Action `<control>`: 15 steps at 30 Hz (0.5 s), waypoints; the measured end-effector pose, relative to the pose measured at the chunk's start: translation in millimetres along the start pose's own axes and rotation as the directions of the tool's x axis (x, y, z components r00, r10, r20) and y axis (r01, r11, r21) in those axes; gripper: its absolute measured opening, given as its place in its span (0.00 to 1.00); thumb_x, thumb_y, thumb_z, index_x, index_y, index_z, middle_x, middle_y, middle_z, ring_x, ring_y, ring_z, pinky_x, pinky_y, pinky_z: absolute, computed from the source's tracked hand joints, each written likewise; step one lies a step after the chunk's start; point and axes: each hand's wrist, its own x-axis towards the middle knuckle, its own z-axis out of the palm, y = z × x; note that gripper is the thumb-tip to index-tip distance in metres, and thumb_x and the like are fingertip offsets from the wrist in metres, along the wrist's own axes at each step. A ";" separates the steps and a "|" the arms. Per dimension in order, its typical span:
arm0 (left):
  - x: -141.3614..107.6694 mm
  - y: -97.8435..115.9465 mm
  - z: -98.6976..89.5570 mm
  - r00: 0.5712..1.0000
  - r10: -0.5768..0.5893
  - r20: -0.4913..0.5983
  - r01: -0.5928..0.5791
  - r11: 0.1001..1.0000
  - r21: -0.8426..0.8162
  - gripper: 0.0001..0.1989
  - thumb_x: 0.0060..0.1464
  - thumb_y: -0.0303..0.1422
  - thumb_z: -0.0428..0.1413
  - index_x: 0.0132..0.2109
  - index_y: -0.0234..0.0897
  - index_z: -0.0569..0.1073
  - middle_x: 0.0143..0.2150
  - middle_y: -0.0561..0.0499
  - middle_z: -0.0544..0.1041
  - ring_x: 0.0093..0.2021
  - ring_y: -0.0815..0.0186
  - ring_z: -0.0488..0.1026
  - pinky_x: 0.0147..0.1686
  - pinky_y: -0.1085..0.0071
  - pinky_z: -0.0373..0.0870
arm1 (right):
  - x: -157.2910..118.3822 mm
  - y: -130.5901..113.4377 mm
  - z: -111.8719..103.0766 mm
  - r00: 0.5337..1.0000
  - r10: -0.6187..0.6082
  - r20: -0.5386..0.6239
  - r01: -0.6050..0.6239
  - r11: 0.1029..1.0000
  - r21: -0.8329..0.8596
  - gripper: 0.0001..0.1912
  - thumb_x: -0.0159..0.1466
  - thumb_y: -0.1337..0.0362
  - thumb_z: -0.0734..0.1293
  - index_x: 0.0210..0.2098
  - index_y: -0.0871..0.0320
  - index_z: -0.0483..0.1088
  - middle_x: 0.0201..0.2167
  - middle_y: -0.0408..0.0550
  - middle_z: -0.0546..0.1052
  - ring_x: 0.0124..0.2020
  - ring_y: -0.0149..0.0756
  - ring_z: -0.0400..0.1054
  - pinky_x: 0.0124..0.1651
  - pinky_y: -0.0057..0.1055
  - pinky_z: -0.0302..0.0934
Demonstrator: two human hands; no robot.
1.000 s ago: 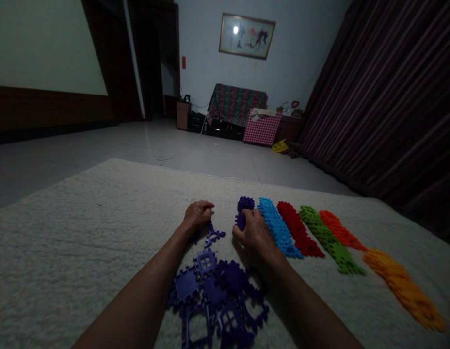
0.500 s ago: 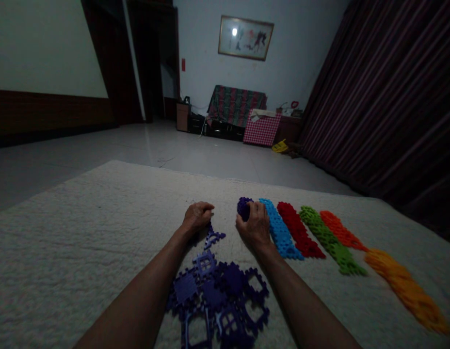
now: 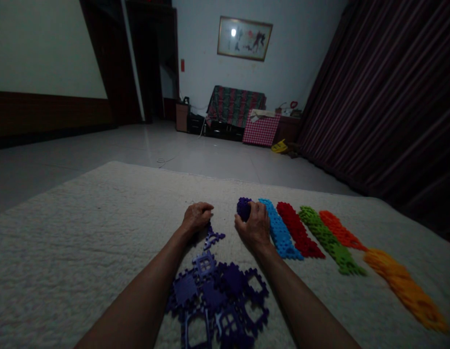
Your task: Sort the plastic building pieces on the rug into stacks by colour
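Both of the person's bare forearms reach forward from the bottom edge, slanting toward each other. The left hand (image 3: pixel 198 216) bends inward at the wrist, knuckles up, its fingers (image 3: pixel 207 207) curled and pointing right. The right hand (image 3: pixel 254 225) lies back upward, level with the left and apart from it, fingers arched forward, thumb (image 3: pixel 239 222) extended on the inner side.
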 end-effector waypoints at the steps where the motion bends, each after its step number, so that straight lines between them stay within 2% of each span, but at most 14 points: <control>1: 0.8 -0.9 0.3 1.000 -0.025 -0.016 0.024 0.998 -0.059 0.14 0.49 0.30 0.55 0.42 0.39 0.82 0.43 0.47 0.83 0.45 0.61 0.78 0.50 0.67 0.71 | -0.7 -0.4 -1.1 1.000 -0.008 -0.012 0.008 1.000 0.017 0.25 0.57 0.59 0.67 0.52 0.61 0.64 0.49 0.60 0.68 0.52 0.52 0.62 0.54 0.47 0.61; 3: 2.9 -1.4 -0.8 0.994 -0.103 -0.037 0.093 0.971 -0.221 0.14 0.47 0.30 0.55 0.40 0.38 0.82 0.40 0.47 0.83 0.40 0.62 0.78 0.43 0.68 0.73 | -3.2 -1.1 -3.1 0.998 -0.055 -0.035 0.057 0.995 0.084 0.23 0.59 0.60 0.66 0.52 0.62 0.64 0.49 0.60 0.68 0.52 0.50 0.62 0.56 0.47 0.60; 5: 4.9 0.7 -5.4 0.974 -0.225 -0.029 0.193 0.888 -0.418 0.15 0.45 0.31 0.55 0.41 0.35 0.82 0.38 0.46 0.83 0.31 0.65 0.77 0.33 0.70 0.73 | -7.4 -2.3 -4.6 0.992 -0.122 -0.022 0.123 0.975 0.185 0.19 0.60 0.63 0.64 0.51 0.61 0.65 0.47 0.58 0.69 0.51 0.47 0.63 0.55 0.43 0.61; 7: 5.9 4.4 -13.7 0.943 -0.333 -0.005 0.266 0.760 -0.593 0.17 0.44 0.31 0.56 0.42 0.34 0.81 0.39 0.45 0.82 0.27 0.68 0.75 0.28 0.73 0.71 | -12.6 -4.5 -5.5 0.982 -0.184 0.047 0.162 0.942 0.294 0.15 0.61 0.66 0.61 0.48 0.60 0.67 0.43 0.55 0.71 0.46 0.43 0.66 0.51 0.39 0.63; 9: 5.5 7.6 -23.7 0.916 -0.402 0.003 0.292 0.659 -0.694 0.18 0.43 0.30 0.56 0.43 0.33 0.80 0.39 0.44 0.82 0.28 0.69 0.75 0.27 0.75 0.70 | -17.6 -7.2 -6.1 0.959 -0.245 0.141 0.176 0.907 0.382 0.12 0.62 0.68 0.61 0.45 0.59 0.69 0.40 0.52 0.72 0.42 0.40 0.68 0.46 0.34 0.64; 11: 3.9 8.7 -32.4 0.909 -0.417 -0.015 0.288 0.652 -0.701 0.18 0.42 0.29 0.56 0.43 0.33 0.79 0.39 0.44 0.81 0.29 0.69 0.75 0.27 0.75 0.70 | -21.0 -9.5 -6.3 0.929 -0.310 0.202 0.200 0.879 0.433 0.11 0.63 0.68 0.60 0.43 0.58 0.70 0.39 0.51 0.73 0.39 0.38 0.68 0.43 0.32 0.64; 15: -3.5 7.5 -38.4 0.916 -0.395 -0.062 0.295 0.773 -0.562 0.17 0.45 0.30 0.57 0.44 0.35 0.79 0.36 0.46 0.79 0.23 0.71 0.72 0.21 0.77 0.65 | -22.2 -11.4 -5.6 0.874 -0.423 0.238 0.310 0.864 0.397 0.09 0.65 0.68 0.59 0.39 0.58 0.71 0.36 0.51 0.74 0.38 0.39 0.67 0.43 0.33 0.61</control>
